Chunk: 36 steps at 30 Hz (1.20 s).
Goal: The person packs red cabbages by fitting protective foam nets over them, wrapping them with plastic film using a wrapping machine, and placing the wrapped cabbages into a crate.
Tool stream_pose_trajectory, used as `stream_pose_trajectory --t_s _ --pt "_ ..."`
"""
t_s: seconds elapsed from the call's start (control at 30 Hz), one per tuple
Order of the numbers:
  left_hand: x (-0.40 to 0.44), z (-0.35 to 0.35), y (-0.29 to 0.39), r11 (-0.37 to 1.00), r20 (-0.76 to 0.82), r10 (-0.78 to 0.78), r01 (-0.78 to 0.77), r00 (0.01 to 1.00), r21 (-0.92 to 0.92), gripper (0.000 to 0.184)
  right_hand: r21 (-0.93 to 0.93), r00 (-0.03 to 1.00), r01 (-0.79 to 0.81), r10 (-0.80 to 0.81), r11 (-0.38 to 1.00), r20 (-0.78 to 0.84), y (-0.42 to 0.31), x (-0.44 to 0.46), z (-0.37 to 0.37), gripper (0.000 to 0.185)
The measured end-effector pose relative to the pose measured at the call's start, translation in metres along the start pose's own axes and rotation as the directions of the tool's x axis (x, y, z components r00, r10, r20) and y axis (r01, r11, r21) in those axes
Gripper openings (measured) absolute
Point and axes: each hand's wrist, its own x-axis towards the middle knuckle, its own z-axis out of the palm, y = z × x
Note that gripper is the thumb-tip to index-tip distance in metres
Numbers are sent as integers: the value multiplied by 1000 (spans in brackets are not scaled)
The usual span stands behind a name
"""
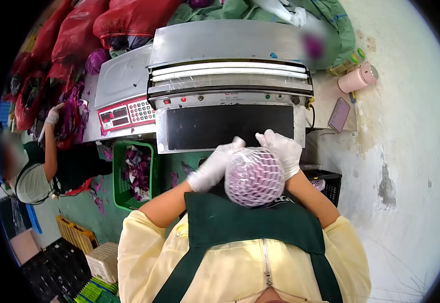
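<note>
Here, the round netted bundle (pixel 254 179) lies between left hand (pixel 214 165) and right hand (pixel 286 151), nearer than their curled fingers (pixel 267 137); their grip, its direction and long axis can't be told.

"What can't you make out around the roller machine (pixel 230 73)?"

"In front of it, your netted bundle (pixel 254 177) covers part of the lettering on your apron (pixel 255 224), and your right forearm (pixel 312 198) hides part of the black crate (pixel 335 193)."

"Beyond it?"

"Behind it, to the left, the red sacks (pixel 78 35) run off the top edge. Just right of it is a blurred shape (pixel 313 46), seemingly purple."

"Any print?"

"Its panel's words are too small for you to read, like the key markings on the scale (pixel 129 113) beside it, left."
</note>
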Motion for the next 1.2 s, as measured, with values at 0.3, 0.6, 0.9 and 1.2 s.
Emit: stream_pose_trajectory --t_s 0.3,0.6,0.9,1.2 --pt "-82 -46 21 851 150 438 -463 886 250 62 857 997 51 27 512 -76 -101 14 11 31" --pt "-102 -72 23 777 470 276 -483 838 404 71 983 860 -126 -480 135 176 -123 -32 95 24" --pt "-51 25 -14 991 -38 -59 63 998 119 65 905 880 -394 218 -159 421 -63 -137 6 71" --pt "20 85 -62 829 130 -303 194 944 524 45 714 97 58 716 -698 692 166 -399 122 70"
